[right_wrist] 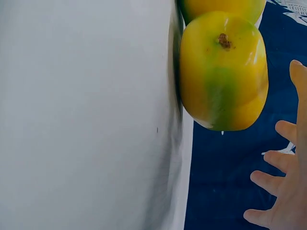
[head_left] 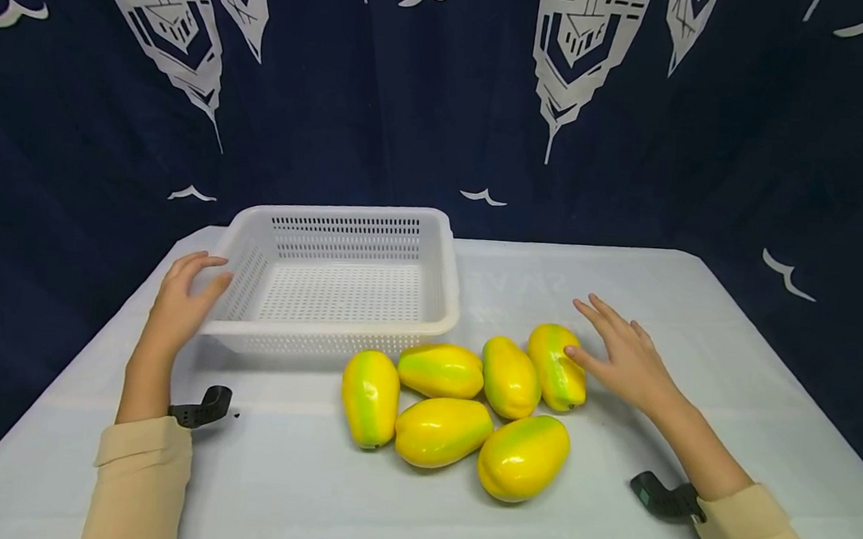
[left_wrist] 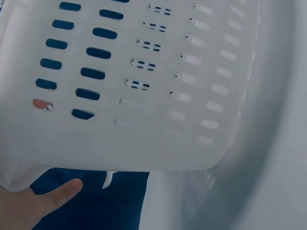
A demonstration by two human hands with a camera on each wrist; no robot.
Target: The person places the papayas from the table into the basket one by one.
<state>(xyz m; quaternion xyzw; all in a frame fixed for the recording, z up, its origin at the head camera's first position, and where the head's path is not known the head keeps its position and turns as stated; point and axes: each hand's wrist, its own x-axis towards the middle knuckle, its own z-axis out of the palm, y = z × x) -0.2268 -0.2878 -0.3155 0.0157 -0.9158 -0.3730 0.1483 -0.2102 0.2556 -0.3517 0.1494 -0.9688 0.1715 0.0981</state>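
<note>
Hovering near the rightmost yellow fruit (head_left: 554, 363), the right hand (head_left: 626, 362) has spread fingers. The left hand (head_left: 177, 302), thumb and fingers apart, is at the left side of the white basket (head_left: 337, 328).

The head view is bright and evenly lit, apparently from above: small white glints sit on the glossy yellow fruits (head_left: 510, 378), and soft, faint shadows lie beside them and below the white basket (head_left: 337, 330) on the pale worktop (head_left: 273, 492). The navy curtain (head_left: 382, 116) stays dark behind. Both wrist views look dimmer and greyer; the left has a broad, blurry shadow beside the basket, the right streaky glare on the nearest fruit.
</note>
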